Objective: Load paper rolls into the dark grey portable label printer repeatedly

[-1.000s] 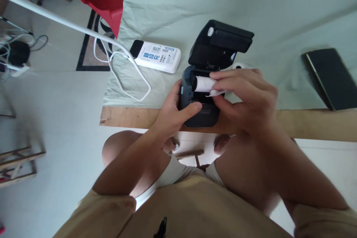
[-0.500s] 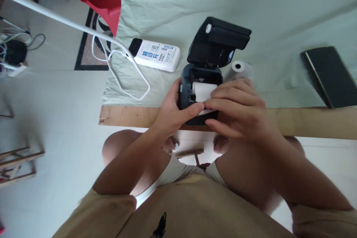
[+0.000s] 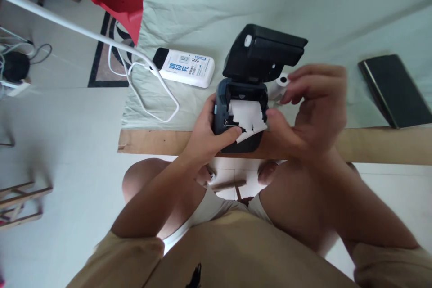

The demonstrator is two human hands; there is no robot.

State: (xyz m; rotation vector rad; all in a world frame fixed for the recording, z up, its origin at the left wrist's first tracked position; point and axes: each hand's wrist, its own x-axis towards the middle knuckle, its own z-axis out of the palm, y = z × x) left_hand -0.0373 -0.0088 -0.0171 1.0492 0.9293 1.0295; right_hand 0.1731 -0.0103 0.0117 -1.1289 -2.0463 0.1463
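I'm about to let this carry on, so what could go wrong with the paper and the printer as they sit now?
The paper drawn out of the open printer has a ragged, torn front edge, so it may feed crooked or jam. The left hand pins it only by the thumb, so it could slip back. The printer sits at the table edge and could be nudged off. The right hand hovers near the spare roll, which could roll if knocked.

Blue "超级充" on white power bank (image 3: 184, 68)

Left hand (image 3: 205, 137) grips open printer (image 3: 241, 119); thumb pins paper (image 3: 248, 117); right hand (image 3: 313, 108) raised.
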